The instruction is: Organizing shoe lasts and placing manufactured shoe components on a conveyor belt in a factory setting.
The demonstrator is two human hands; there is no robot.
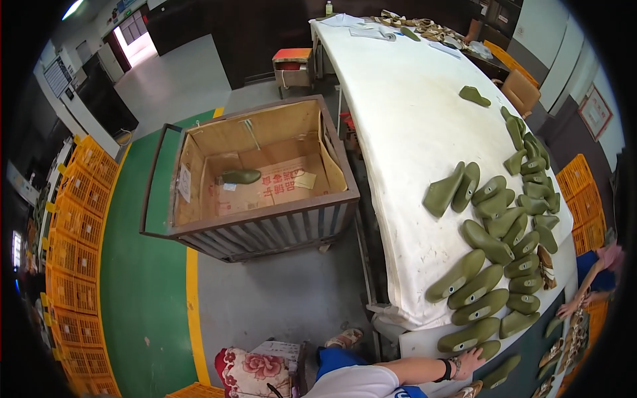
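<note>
My left hand (468, 364), with a dark band at the wrist, reaches in from the lower edge to the near end of the white-covered table. Its fingers are curled around the end of a green shoe last (490, 349), partly hidden by the hand. Just beyond lies another green last (470, 335) on its side. A further last (501, 372) rests on the dark surface right of my hand. Many more lasts (488, 241) crowd the table's right side, some upright, some lying. My right hand is out of view.
A metal cart (265, 222) lined with cardboard stands left of the table (405, 152), a single green last (241, 176) inside. Orange crates (79, 252) line the far left. At the right, a co-worker's hand (569, 309) is near several shoes (576, 335). A floral cushion (255, 373) is nearby.
</note>
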